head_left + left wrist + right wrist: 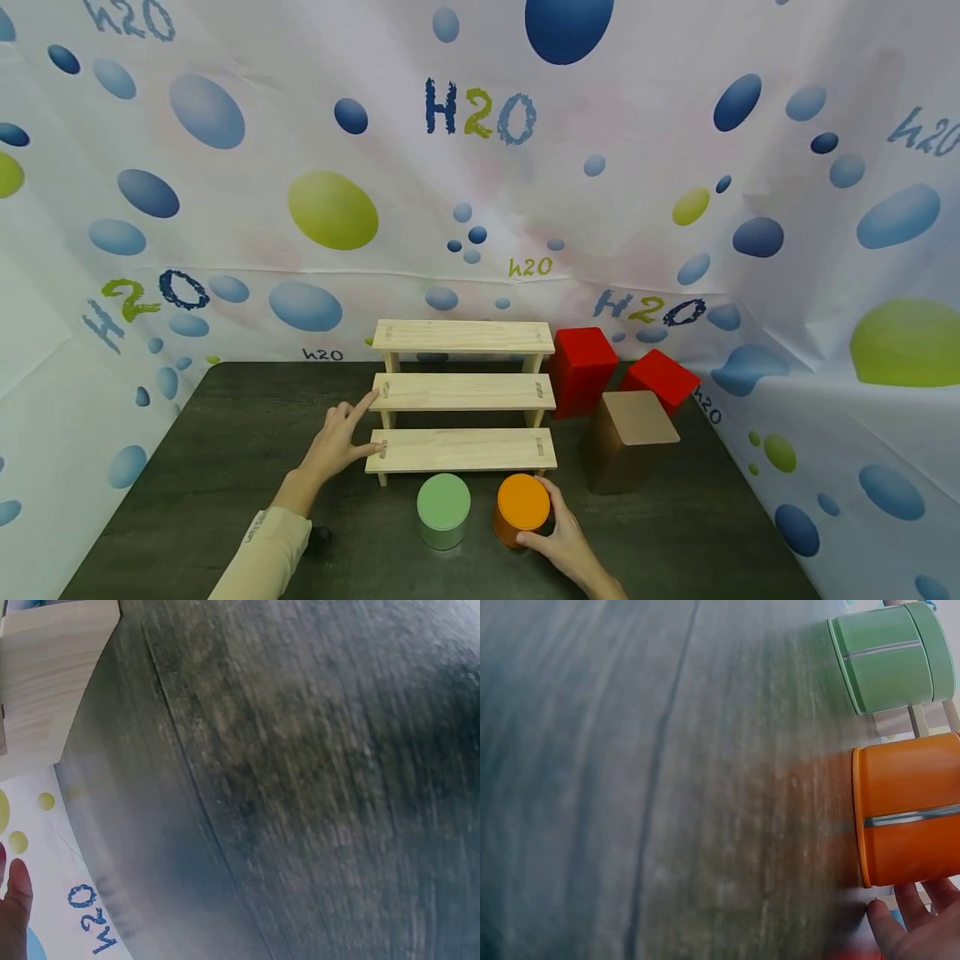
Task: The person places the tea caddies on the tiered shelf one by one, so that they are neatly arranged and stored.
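In the head view my left hand (335, 442) is at the left end of a pale wooden three-step shelf (461, 392). Its index fingertip touches the middle step and its thumb reaches the lowest one. The fingertips (19, 881) show at the edge of the left wrist view. My right hand (566, 537) is curved round the right side of an orange canister (522, 502), thumb in front and a finger toward the back. The canister (911, 780) stands on the table. Left of it stands a green canister (443, 500), touched by neither hand.
Right of the shelf are a tall red block (583, 367), a tilted red block (662, 377) and a brown box (630, 446). They stand on a dark wood-grain table (247, 417). A white sheet with blue and green dots (465, 183) hangs behind and at the sides.
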The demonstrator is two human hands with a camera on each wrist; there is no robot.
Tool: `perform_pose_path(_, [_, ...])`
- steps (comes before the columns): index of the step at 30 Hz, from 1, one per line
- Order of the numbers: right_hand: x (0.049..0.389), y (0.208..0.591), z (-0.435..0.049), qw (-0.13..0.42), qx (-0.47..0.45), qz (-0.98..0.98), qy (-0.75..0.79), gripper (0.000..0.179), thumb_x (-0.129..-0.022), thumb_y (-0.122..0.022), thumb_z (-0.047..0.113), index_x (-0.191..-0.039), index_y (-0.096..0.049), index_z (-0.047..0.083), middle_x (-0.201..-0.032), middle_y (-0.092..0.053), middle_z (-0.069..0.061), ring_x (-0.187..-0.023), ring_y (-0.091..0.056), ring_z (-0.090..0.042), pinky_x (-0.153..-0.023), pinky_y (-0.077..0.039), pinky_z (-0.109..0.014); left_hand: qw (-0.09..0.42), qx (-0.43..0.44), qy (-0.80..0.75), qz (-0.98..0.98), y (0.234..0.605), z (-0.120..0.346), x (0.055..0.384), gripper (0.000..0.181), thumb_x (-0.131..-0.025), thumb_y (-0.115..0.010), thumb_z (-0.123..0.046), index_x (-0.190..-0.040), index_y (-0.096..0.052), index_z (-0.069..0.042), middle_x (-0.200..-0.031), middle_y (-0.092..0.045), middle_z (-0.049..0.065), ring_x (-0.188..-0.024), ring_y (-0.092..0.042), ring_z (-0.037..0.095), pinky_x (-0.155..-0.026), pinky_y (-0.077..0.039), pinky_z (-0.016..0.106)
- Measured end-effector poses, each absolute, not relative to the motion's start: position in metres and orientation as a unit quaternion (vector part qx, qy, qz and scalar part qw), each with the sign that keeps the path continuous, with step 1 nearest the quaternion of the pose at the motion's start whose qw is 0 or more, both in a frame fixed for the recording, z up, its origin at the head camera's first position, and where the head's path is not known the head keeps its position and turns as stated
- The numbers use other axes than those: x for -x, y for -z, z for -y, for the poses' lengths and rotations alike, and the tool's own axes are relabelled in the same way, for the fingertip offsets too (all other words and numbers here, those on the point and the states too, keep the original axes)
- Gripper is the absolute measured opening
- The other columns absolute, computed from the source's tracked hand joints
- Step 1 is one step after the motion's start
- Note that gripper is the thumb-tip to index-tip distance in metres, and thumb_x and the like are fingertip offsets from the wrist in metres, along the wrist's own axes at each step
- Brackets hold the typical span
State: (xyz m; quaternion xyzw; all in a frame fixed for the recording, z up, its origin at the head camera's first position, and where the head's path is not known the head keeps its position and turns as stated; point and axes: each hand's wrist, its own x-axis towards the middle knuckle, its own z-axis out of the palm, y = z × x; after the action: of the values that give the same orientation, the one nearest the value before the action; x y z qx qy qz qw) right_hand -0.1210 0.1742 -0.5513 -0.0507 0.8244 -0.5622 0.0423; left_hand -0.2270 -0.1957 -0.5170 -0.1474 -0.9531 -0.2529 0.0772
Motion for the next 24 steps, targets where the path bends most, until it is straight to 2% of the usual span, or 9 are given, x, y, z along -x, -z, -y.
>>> perform_pose_path(3, [0.1208, 0.5518, -0.1733, 0.037, 0.054, -0.822, 0.565, 0.079, -0.073, -0.078, 0.018, -0.136, -0.033, 0.003, -0.136, -0.041, -0.012, -0.114, -0.046, -0.014, -0.095, -0.037, -0.027, 0.067, 0.15, 0.265, 0.95, 0.5159, 0.197, 0.227, 0.094, -0.069, -0.079, -0.028, -0.145, -0.024, -0.022, -0.088, -0.041, 0.011, -0.079, -0.03, 0.021, -0.052, -0.031, 0.028])
perform_pose_path(12, [0.1193, 0.5524, -0.1714, 0.019, 0.068, -0.801, 0.594, 0.079, -0.073, -0.076, 0.012, -0.137, -0.03, 0.001, -0.131, -0.044, -0.015, -0.11, -0.047, -0.005, -0.092, -0.036, -0.015, 0.043, 0.154, 0.269, 0.95, 0.5117, 0.199, 0.2276, 0.095, -0.07, -0.079, -0.025, -0.145, -0.021, -0.023, -0.09, -0.044, 0.013, -0.081, -0.031, 0.021, -0.054, -0.032, 0.029])
perform_pose_path(24, [0.1171, 0.553, -0.1714, 0.009, 0.061, -0.804, 0.592, 0.077, -0.073, -0.077, 0.013, -0.135, -0.033, 0.002, -0.131, -0.045, -0.015, -0.109, -0.047, -0.004, -0.09, -0.035, -0.013, 0.037, 0.149, 0.277, 0.949, 0.5124, 0.1972, 0.2275, 0.093, -0.07, -0.078, -0.023, -0.145, -0.022, -0.023, -0.09, -0.044, 0.013, -0.08, -0.031, 0.021, -0.053, -0.031, 0.029])
